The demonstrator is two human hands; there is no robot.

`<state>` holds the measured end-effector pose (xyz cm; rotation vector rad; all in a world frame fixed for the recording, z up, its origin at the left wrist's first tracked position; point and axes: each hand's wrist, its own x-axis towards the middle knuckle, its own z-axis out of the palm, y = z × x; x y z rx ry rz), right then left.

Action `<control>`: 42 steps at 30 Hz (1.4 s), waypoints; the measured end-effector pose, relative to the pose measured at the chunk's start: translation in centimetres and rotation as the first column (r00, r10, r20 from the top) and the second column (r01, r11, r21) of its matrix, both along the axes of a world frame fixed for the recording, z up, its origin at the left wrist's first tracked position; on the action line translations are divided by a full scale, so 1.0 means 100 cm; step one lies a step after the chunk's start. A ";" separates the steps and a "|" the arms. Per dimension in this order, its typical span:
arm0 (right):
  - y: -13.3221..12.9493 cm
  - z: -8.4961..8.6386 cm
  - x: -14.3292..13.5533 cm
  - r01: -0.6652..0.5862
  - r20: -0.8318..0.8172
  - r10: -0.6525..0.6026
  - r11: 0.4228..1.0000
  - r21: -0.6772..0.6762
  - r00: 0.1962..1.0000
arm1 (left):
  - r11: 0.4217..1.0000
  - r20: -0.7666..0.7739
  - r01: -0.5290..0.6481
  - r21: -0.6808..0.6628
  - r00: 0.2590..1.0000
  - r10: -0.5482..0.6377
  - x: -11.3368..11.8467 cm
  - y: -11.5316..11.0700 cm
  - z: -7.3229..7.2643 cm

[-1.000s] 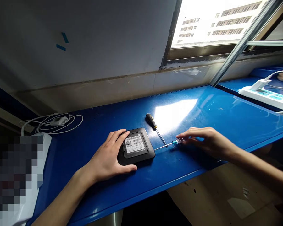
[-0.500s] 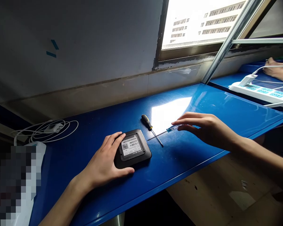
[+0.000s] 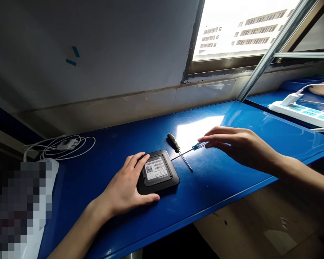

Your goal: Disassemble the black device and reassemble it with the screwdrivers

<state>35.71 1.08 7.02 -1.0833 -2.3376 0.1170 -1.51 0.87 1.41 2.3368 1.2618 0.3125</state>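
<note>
On the blue surface [image 3: 218, 180]: black device [image 3: 158, 172], labelled face up.
Left hand [image 3: 124, 187]: grip clasping the device's left side.
Right hand [image 3: 240, 147]: grip pinching the blue-handled screwdriver [image 3: 197, 146], shaft pointing at the device's edge.
Black-yellow screwdriver [image 3: 173, 142]: lying near the device.

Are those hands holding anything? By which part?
The right hand holds the blue screwdriver by its handle; the left hand clasps the black box by its left side.

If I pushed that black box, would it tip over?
The black box would probably slide, not tip, since it's wide, low and lying flat on the shiny blue table. It's unlikely to roll: only its corners look rounded. It seems stiff: no dent shows under the left hand.
</note>
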 end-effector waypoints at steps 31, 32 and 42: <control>0.013 -0.025 -0.004 0.094 0.189 -0.067 0.987 -0.134 0.980 | 1.000 -0.023 -0.015 -0.014 1.000 0.014 0.001 0.000 0.000; 0.010 -0.037 -0.002 0.101 0.169 -0.080 0.988 -0.118 0.982 | 1.000 -0.023 -0.014 -0.009 1.000 0.014 0.001 0.000 0.000; -0.003 -0.074 -0.002 0.167 0.045 -0.167 0.986 -0.001 0.985 | 0.999 0.014 -0.003 0.042 1.000 0.002 0.001 0.001 -0.001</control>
